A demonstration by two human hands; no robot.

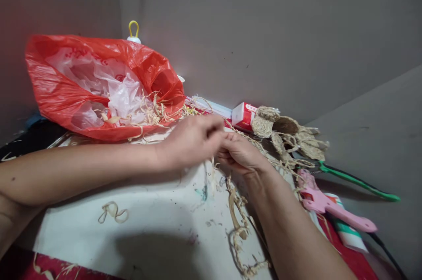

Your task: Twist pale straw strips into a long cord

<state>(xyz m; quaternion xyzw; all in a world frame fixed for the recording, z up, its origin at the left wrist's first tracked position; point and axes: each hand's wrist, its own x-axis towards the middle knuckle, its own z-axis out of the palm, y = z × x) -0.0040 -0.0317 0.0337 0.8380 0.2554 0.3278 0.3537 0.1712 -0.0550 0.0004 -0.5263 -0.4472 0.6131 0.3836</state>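
Observation:
My left hand (194, 141) is closed, its fingers curled and slightly blurred, and it meets the fingertips of my right hand (239, 150). The right fingers are pinched together. Pale straw strands (213, 172) hang just below the meeting fingertips; the part inside the fingers is hidden. A braided straw cord (235, 238) lies on the white board (141, 209), running from under my right hand towards the near edge. More twisted straw cord (286, 163) lies beyond my right wrist.
A red plastic bag (52, 95) with straw scraps stands at the left. Woven straw pieces (263, 126), a red-white box (242, 115), green-handled pliers (359, 179), a pink glue gun (332, 209) and a white-green tube (351, 234) lie at the right. A loose straw loop (114, 212) rests left.

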